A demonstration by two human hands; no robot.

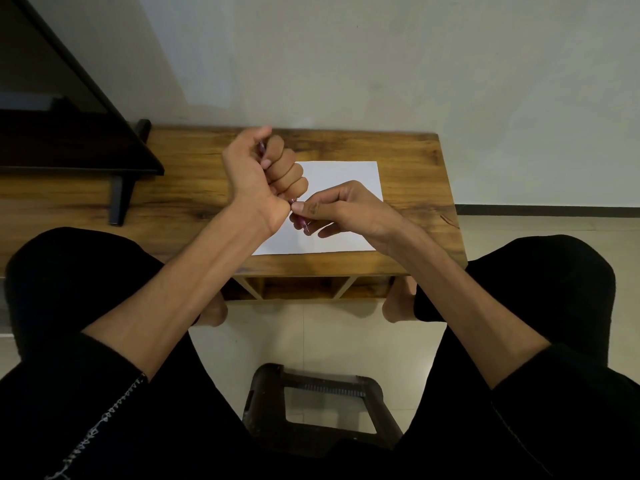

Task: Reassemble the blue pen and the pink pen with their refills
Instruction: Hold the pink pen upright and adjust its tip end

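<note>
My left hand (266, 174) is closed in a fist around the pink pen (261, 148), whose upper end shows between thumb and fingers. The pen's lower part comes out under the fist, where my right hand (337, 211) pinches it between thumb and forefinger. A short pink tip piece (305, 226) sticks out below the right fingers. Both hands hover just above a white sheet of paper (346, 174) on the wooden table (408, 157). No blue pen or loose refill is visible; the hands may hide them.
A dark monitor (69, 133) on a black stand (119, 199) occupies the table's left side. A pale wall rises behind the table. Below, my knees in black trousers flank a dark plastic stool (311, 403) on the tiled floor.
</note>
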